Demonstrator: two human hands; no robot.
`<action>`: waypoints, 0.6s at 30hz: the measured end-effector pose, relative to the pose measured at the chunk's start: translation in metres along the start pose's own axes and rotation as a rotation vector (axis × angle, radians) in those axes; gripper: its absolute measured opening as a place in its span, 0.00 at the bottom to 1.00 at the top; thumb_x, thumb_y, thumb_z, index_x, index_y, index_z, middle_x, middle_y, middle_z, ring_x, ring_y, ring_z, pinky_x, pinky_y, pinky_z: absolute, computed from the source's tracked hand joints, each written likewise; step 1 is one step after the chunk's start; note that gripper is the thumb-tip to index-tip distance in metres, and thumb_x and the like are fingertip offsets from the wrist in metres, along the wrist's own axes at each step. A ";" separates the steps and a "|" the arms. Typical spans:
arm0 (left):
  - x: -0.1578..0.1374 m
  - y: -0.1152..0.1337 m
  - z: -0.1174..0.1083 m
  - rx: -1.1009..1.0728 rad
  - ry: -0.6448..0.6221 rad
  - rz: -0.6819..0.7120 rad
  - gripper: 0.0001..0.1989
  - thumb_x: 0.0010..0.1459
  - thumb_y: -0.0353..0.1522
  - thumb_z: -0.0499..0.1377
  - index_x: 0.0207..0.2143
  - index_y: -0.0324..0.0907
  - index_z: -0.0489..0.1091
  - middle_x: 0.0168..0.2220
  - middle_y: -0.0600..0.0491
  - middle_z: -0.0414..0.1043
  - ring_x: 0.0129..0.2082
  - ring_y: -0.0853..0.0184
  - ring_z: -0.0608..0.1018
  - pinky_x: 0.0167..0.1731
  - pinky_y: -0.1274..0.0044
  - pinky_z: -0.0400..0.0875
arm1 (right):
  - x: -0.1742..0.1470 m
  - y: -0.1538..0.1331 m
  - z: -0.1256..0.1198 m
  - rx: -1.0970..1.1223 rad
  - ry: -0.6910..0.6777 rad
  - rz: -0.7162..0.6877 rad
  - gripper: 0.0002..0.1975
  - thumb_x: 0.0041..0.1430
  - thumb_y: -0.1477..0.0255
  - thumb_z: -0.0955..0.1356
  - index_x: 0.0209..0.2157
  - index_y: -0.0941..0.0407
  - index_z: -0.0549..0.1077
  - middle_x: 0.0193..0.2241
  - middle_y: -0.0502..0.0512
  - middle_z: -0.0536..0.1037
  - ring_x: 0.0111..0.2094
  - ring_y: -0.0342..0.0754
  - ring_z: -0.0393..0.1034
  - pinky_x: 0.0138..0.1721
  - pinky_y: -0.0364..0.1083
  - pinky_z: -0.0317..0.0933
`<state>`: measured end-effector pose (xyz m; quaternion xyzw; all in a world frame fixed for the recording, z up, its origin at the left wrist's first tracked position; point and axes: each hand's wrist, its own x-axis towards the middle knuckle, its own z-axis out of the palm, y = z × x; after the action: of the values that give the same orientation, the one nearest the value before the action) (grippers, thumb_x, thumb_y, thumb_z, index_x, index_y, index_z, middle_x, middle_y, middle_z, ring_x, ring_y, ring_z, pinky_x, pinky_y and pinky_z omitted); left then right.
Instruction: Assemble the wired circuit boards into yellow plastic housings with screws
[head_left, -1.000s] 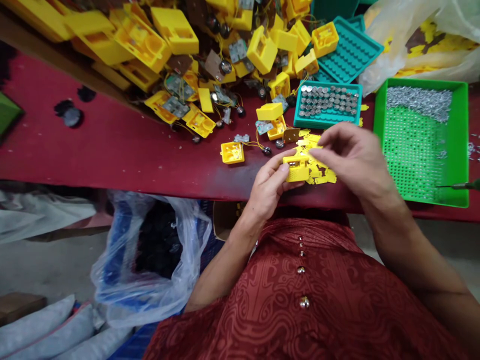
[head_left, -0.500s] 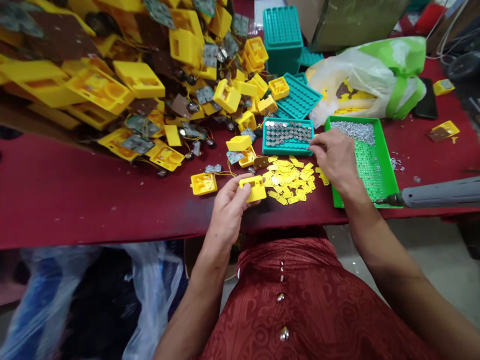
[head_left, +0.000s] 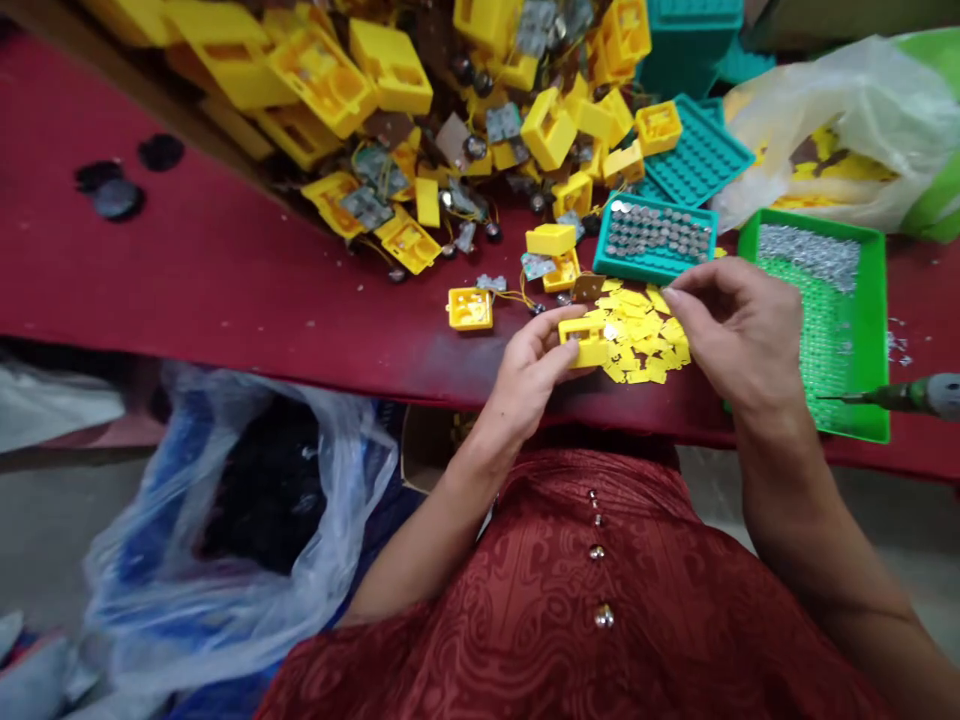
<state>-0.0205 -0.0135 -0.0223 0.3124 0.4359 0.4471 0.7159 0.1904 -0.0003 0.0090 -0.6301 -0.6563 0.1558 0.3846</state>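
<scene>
My left hand is closed on a small yellow plastic housing, thumb on its near face and an opening towards its top. Just right of the housing spreads a pile of flat yellow plastic pieces. Over that pile's right side, my right hand has thumb and forefinger pinched together; whatever is between the tips is too small to make out. Behind the pile stands a teal tray with rows of silver button cells. A yellow housing with wires lies left of my left hand.
A green tray of small screws stands on the right, with a power screwdriver reaching over it. Yellow housings with circuit boards heap up at the back. A plastic bag sits behind the green tray.
My right hand has come away from the button cell tray, nearer to me and the flat yellow pieces. The left still holds the yellow housing. The whole view has shifted leftward.
</scene>
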 end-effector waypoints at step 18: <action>-0.012 -0.022 0.014 0.490 0.058 0.360 0.20 0.65 0.31 0.64 0.58 0.44 0.71 0.57 0.46 0.82 0.55 0.59 0.82 0.58 0.69 0.75 | -0.035 -0.027 0.034 0.217 -0.078 0.016 0.07 0.59 0.71 0.70 0.28 0.58 0.75 0.29 0.52 0.78 0.32 0.43 0.69 0.38 0.44 0.62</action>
<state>-0.0030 -0.0344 -0.0305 0.5353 0.4884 0.4571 0.5158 0.1439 -0.0281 -0.0056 -0.5834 -0.6452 0.2532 0.4234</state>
